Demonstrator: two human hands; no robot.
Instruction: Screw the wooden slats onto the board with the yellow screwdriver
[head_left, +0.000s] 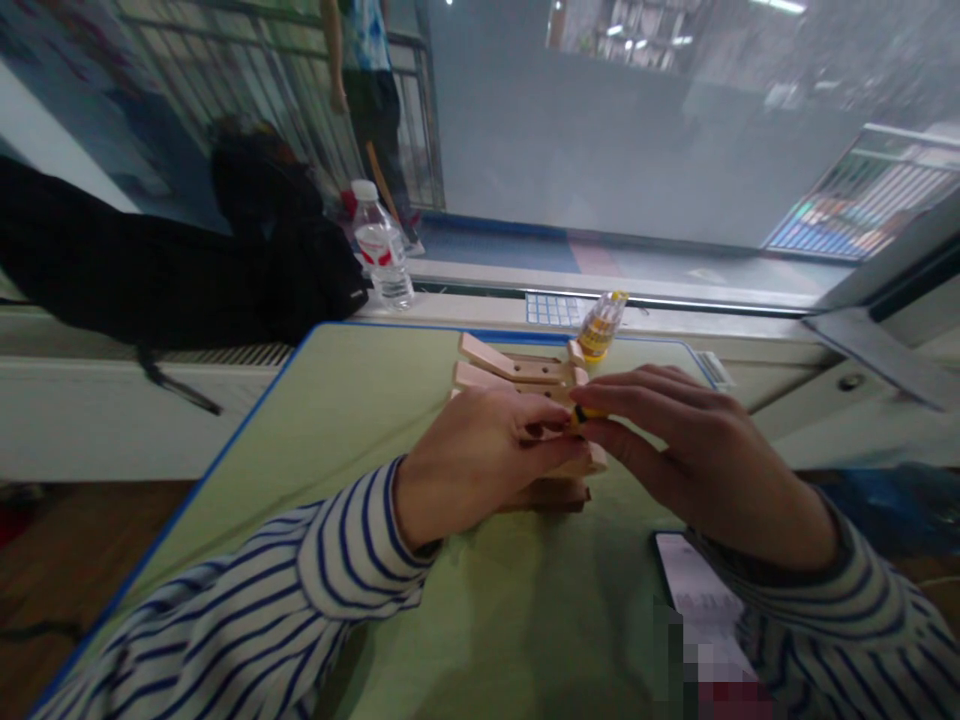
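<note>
My left hand [480, 455] and my right hand [694, 455] meet over a stack of pale wooden pieces [517, 375] on a green table [360, 400]. Both hands have their fingers pinched together on a small yellow and black object [581, 413] between the fingertips; what it is I cannot make out. The wooden pieces lie partly hidden under both hands. A small bottle with yellow liquid [601, 325] stands just behind the wood at the table's far edge.
A clear water bottle [382, 248] and a black bag [225, 250] rest on the window ledge at the left. A phone [701, 600] lies by my right forearm. Beyond the window a person [367, 70] stands near a railing.
</note>
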